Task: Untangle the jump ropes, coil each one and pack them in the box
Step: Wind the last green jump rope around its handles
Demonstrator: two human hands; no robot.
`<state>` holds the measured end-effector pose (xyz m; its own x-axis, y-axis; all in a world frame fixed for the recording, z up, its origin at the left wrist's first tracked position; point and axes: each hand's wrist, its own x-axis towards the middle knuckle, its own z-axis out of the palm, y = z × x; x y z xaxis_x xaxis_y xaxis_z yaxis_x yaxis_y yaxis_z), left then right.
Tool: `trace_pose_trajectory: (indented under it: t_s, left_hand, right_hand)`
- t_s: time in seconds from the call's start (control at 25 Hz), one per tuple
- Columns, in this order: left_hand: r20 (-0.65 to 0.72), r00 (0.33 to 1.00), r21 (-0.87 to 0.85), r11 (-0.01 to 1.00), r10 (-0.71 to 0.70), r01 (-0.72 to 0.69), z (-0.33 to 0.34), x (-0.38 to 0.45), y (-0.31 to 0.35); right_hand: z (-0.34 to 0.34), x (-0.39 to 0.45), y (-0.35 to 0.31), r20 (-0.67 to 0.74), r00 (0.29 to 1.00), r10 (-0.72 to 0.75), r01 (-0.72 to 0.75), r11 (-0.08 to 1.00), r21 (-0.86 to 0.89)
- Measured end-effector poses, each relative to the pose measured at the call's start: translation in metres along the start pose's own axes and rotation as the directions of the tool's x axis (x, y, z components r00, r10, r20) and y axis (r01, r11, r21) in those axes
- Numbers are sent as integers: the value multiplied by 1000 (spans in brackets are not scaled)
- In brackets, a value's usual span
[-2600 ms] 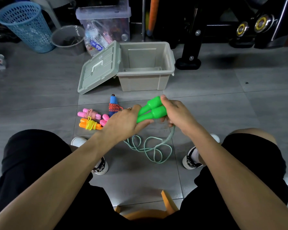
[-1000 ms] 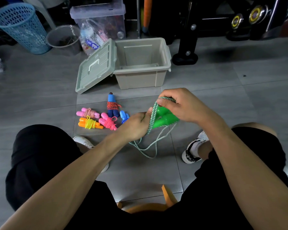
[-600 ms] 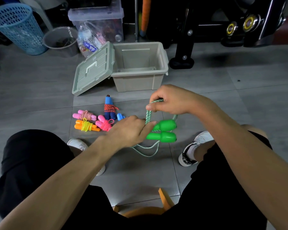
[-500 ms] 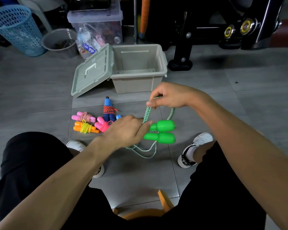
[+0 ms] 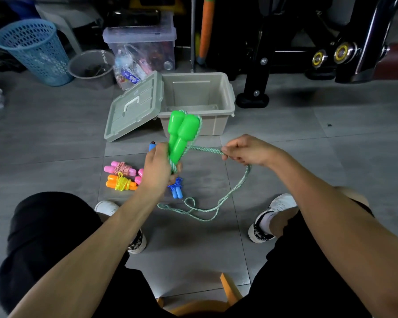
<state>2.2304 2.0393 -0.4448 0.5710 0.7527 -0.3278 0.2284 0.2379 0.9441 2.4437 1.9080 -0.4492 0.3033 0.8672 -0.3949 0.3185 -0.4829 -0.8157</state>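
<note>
The beige box (image 5: 197, 104) is sitting open on the grey tiled floor (image 5: 285, 125), its lid (image 5: 133, 109) leaning against its left side. Bare tile is showing between the box and the person's two shoes, and more to the right of the box.

In front of the box, four coiled jump ropes are lying on the floor: a pink one (image 5: 120, 168), an orange one (image 5: 121, 182), a blue one (image 5: 177, 190), and another pink one mostly hidden behind the left hand; a further blue handle (image 5: 152, 146) is peeking out above that hand.

The left hand (image 5: 157, 171) is gripping the two green handles (image 5: 179, 136) upright, just in front of the box, fingers curled tightly round their lower ends. The right hand (image 5: 246, 150) is pinching the green rope (image 5: 237, 187) taut to the right of the handles; the rest is trailing in loose loops on the floor between the shoes.
</note>
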Motion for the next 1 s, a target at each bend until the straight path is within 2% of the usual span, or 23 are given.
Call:
trace_pose_trajectory:
  t_s: [0.04,0.12,0.2,0.28,0.32,0.4,0.48,0.56,0.64,0.76,0.8,0.88,0.96,1.0]
  left_hand:
    - [-99,994,-6,999,-49,48,2,7,2]
    - [-281,959,56,997,-44,62,3,19,3]
    - [-367,925,300,954,101,15,-1,29,-2]
    - [-281,923,612,790,264,-39,-2,27,-11]
    - [-188,927,709,698,326,-102,2,24,-14]
    - [16,910,807,532,414,-257,9,15,-17]
    - [172,869,802,447,463,-396,13,7,-19]
    - [291,832,740,440,472,-508,14,-1,-18]
    - [394,796,711,396,459,-581,11,-2,-16]
    - [528,700,685,246,481,-686,10,-5,-9]
    - [572,663,655,219,482,-724,11,-9,-6]
    - [620,621,595,229,479,-770,11,-13,-2]
    - [587,647,577,309,487,-756,3,-12,1]
    - [530,685,556,405,501,-726,0,-12,3]
  right_hand:
    - [7,-2,-7,8,999,-31,32,990,-136]
    - [32,-9,-24,115,986,-120,156,904,-397]
    - [60,-18,-45,212,951,-226,303,820,-485]
    - [75,-26,-63,256,922,-289,383,766,-517]
    - [73,-29,-69,257,917,-304,397,752,-526]
    - [57,-31,-72,163,929,-333,368,781,-505]
    - [36,-30,-70,8,939,-343,309,835,-456]
    - [23,-28,-63,-79,936,-344,285,868,-407]
    - [18,-25,-57,-94,934,-344,283,876,-390]
    - [16,-16,-55,-91,944,-317,265,893,-364]
    - [16,-13,-54,-101,944,-316,269,907,-325]
    - [13,-8,-50,-111,946,-306,276,935,-223]
    - [8,-7,-42,-102,954,-284,269,953,-140]
    - [5,-8,-36,-97,961,-259,249,963,-107]
